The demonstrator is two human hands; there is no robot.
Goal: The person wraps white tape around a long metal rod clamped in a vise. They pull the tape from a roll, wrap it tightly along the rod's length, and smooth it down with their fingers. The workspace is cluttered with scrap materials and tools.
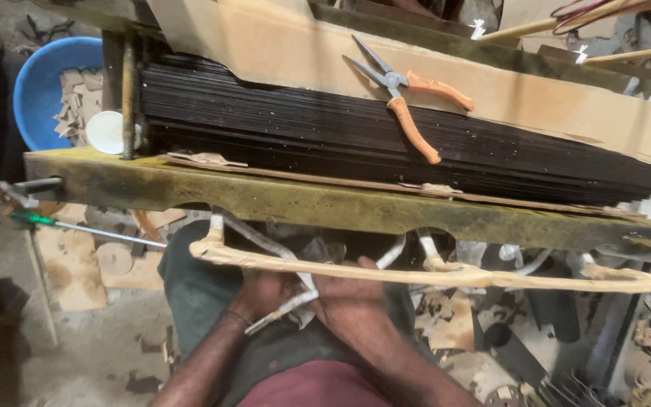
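- Your left hand [264,292]: low in the view, below the near edge of the worktop, fingers curled around a grey-white strip [289,304] of twisted material.
- Your right hand [352,295]: just beside the left one, touching it, fingers closed on the same grey-white strip where it passes under a long tan band.
- Tan band [446,276]: a crumpled paper-like length that runs along below the near edge of the worktop from left to right, and crosses over the knuckles of your right hand.
- Worktop [280,197]: a worn, yellow-green beam with scalloped cut-outs along its near edge.
- Black stack [356,128]: thin dark sheets packed on edge, filling the worktop from its left end to its right end.
- Brown paper sheet [506,90]: lies over the top of the black stack toward the far edge.
- Pliers [408,94]: orange handles, jaws slightly parted, resting on the brown paper sheet, well apart from your hands.
- Threaded rod [127,90]: stands upright at the left end of the worktop, just beside the stack.
- Blue tub [43,83]: beyond the far left corner, holding scraps of card.
- Screwdriver [84,226]: green handle, lying on the floor below the left end.
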